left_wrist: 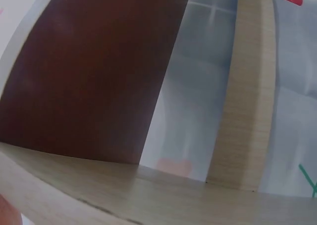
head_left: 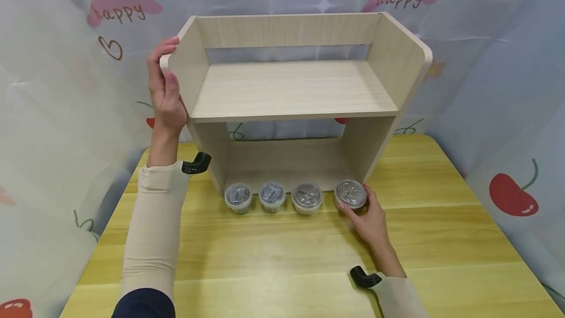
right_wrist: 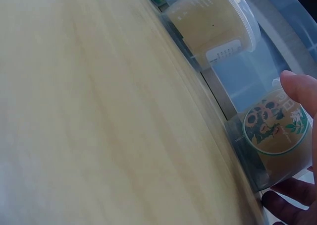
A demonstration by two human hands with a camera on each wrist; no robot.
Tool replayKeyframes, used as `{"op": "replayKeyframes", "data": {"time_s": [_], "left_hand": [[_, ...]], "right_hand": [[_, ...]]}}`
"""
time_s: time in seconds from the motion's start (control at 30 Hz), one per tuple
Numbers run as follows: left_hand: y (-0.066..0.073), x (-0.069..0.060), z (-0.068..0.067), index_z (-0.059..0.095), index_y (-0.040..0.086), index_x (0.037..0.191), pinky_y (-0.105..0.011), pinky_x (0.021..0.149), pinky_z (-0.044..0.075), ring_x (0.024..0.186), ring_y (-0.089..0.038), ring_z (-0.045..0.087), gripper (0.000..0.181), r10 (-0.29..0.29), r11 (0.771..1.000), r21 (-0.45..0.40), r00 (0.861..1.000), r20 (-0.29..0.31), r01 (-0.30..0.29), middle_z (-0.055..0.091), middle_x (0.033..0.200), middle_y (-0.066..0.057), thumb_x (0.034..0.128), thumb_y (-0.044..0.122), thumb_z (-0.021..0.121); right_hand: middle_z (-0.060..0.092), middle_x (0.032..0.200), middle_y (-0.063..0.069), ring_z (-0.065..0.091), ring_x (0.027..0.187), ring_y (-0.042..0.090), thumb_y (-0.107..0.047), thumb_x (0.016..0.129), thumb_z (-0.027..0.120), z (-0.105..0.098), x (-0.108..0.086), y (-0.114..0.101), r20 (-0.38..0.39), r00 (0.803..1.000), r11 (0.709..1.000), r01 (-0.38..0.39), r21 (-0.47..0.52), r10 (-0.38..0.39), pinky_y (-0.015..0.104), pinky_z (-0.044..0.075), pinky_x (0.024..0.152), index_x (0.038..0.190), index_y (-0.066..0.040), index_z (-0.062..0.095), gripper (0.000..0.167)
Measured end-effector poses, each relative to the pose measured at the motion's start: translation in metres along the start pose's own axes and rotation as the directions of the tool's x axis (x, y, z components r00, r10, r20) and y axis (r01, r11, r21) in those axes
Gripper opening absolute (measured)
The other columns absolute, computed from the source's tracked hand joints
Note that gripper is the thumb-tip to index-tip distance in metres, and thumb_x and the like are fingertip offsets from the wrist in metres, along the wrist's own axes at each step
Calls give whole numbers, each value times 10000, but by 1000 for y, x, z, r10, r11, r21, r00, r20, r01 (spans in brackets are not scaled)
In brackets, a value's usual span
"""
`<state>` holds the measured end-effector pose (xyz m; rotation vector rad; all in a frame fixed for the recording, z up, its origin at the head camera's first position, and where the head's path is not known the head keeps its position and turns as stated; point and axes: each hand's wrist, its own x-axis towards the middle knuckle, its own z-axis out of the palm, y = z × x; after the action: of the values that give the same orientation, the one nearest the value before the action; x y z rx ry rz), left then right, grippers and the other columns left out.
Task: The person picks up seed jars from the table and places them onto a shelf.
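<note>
A pale wooden two-tier shelf (head_left: 293, 90) stands on the table. My left hand (head_left: 166, 90) grips the front edge of its left side panel, near the top; in the left wrist view only a bit of that hand (left_wrist: 9, 214) shows at the lower left corner. Along the front of the shelf's base stand small clear plastic tubs with lids: a left one (head_left: 238, 198), a second (head_left: 272, 196) and a third (head_left: 306, 198). The rightmost tub (head_left: 350, 193) is held between the thumb and fingers of my right hand (head_left: 370, 219). A floral print marks its side (right_wrist: 277, 123) in the right wrist view.
The wood-grain table (head_left: 273, 259) extends in front of the tubs and to both sides. Behind the shelf hangs a printed curtain (head_left: 476, 87) with cherries and lettering. The shelf's side panels (head_left: 399, 58) rise high on the left and right.
</note>
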<state>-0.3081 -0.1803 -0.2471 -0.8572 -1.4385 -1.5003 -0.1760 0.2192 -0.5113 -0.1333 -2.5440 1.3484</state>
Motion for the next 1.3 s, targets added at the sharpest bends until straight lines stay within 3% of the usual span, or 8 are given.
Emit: {"op": "replayKeyframes", "data": {"time_s": [0.63,1.13,1.3], "left_hand": [[-4,0,-2,423,-136,1191,-405,1097,293,1306,-275,403,376,11,999,36,1000,15,-11,515,1338,-104,865,-7,287],[1,0,0,405,-153,1206,-409,1103,301,1307,-258,414,392,12,997,77,1000,17,-13,513,1346,-137,865,-5,281],[4,-1,0,416,-142,1203,-405,1108,294,1310,-255,410,381,5,997,79,1000,15,-6,513,1346,-132,873,-19,273]], "right_hand": [[578,1284,245,550,1150,355,-251,747,864,0,-2,-3,-47,999,1000,-10,20,11,474,425,907,1455,-22,417,868],[578,1291,244,552,1142,376,-221,722,880,0,-6,-5,-97,995,999,20,48,-16,526,416,950,1435,-7,446,861],[596,1262,225,572,1101,329,-202,713,886,0,-7,-6,-120,992,997,43,59,-36,420,459,894,1424,-4,462,851]]}}
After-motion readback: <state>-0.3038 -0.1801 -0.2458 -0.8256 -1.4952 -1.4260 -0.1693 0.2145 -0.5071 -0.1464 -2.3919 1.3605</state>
